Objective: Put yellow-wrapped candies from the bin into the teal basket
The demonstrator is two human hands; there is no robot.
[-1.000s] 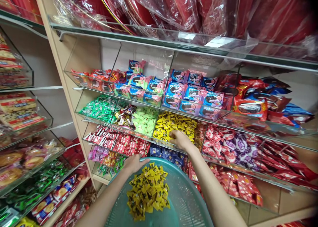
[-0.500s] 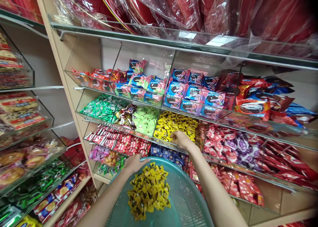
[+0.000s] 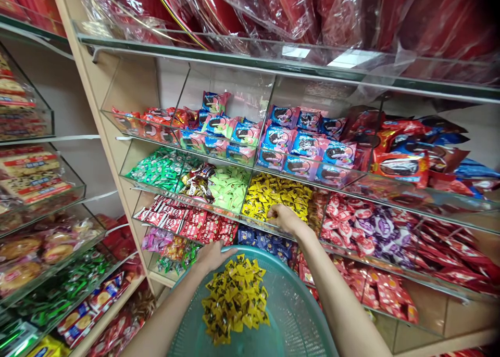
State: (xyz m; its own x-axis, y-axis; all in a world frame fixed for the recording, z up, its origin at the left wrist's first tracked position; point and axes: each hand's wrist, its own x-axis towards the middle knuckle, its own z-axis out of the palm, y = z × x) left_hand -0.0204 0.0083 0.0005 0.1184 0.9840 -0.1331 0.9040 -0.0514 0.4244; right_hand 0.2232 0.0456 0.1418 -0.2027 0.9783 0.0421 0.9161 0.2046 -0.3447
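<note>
My left hand (image 3: 211,255) grips the far rim of a round teal mesh basket (image 3: 297,315) held below the shelves. A heap of small yellow wrapped candies (image 3: 234,300) lies in the basket. My right hand (image 3: 284,217) reaches into the clear shelf bin of the same yellow candies (image 3: 273,193), fingers curled down among them. Whether any candy is between the fingers is hidden.
Clear acrylic bins (image 3: 219,76) line the shelves: blue and pink biscuit packs (image 3: 304,143) above, green candies (image 3: 160,169) to the left, red and purple candies (image 3: 371,227) to the right, red bars (image 3: 183,221) below. Red wrapped goods (image 3: 273,8) fill the top shelf. Another rack (image 3: 35,190) stands left.
Hardly anything has moved. My right hand stays in the yellow candy bin with its fingers shifting slightly, and the view has tipped a little.
</note>
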